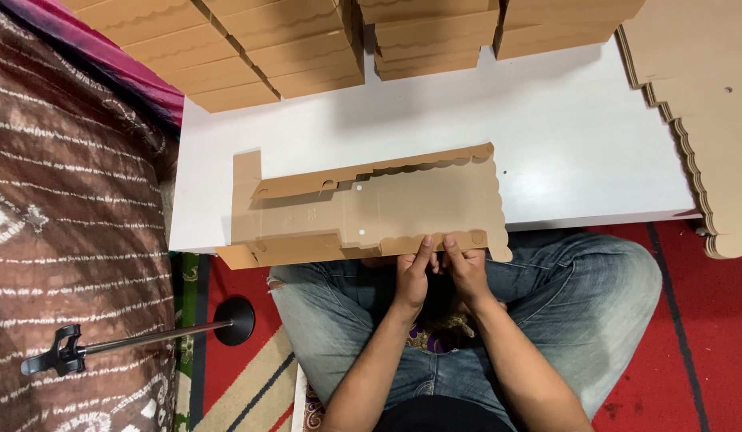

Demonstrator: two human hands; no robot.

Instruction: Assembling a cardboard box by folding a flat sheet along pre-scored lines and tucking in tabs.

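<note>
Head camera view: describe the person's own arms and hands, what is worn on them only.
Both forearms are bare up to the bottom edge of the picture, with no sleeves in view. The left hand and the right hand wear no gloves; no watch, band or ring can be made out. Below them the person wears faded blue jeans.

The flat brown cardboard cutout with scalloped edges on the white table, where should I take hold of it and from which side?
Take the flat brown cardboard cutout by its near scalloped flap, coming from the table's front edge. That flap overhangs the white table, so fingers can probably pinch above and below. The left hand and right hand already pinch it there, side by side.
</note>
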